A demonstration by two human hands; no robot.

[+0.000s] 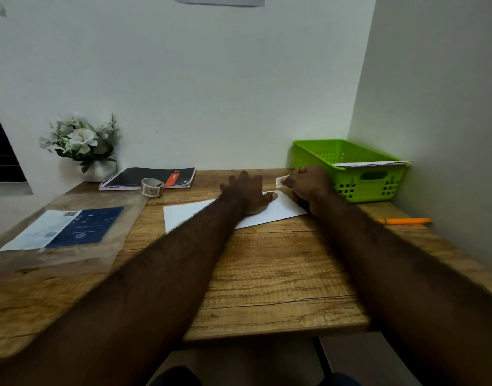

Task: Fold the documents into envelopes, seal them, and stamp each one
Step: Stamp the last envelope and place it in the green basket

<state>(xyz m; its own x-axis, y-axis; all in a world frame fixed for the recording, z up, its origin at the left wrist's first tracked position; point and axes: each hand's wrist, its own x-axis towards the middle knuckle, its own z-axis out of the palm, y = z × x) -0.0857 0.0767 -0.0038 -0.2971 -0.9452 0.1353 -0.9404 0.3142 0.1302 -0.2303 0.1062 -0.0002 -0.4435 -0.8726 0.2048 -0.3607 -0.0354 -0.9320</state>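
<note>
Currently stamp [281, 181] is pinched in right hand [306, 182], just over the envelope's [189, 215] far right corner. Envelope lies on table [267, 274], long axis left-right, pinned under flat left hand [249, 195]. Right hand is nearer; judged move: short drop.

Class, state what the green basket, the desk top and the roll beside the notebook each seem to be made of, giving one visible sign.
Green basket: moulded plastic, slightly glossy; uniform colour, grid of holes. Desk top: wood or wood-look laminate, matt; grain lines and cracks, which one is unclear. Roll: probably clear adhesive tape; translucent, shiny band.
</note>
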